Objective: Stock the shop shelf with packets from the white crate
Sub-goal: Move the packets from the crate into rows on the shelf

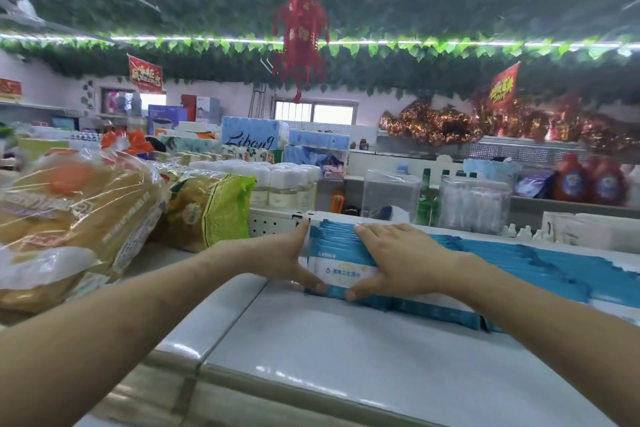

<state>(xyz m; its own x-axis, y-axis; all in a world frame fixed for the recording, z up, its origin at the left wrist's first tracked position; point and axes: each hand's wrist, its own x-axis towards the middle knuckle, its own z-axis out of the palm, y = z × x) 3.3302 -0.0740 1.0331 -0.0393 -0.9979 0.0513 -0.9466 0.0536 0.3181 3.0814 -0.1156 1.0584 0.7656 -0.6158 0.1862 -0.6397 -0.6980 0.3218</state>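
**Blue-and-white stack of packets (341,246) being held on the shelf (346,350)**

Both hands are gripping the stack from opposite sides. The left hand (277,260) is clasping the left end, with its fingers together along the far side and its thumb lying across the near face. The right hand (405,260) is covering the top, fingers straight and together, thumb hooking down over the near face. The two thumb tips are sitting close together, apart from each other.

The stack is standing at the left end of a row of blue packets (540,267), which is running to the right along the white shelf.

Bagged bread (69,211) and a green-and-yellow bag (214,204) are lying to the left. White-capped bottles (284,180) are standing behind them. A red lantern (300,42) is hanging from the leaf-covered ceiling
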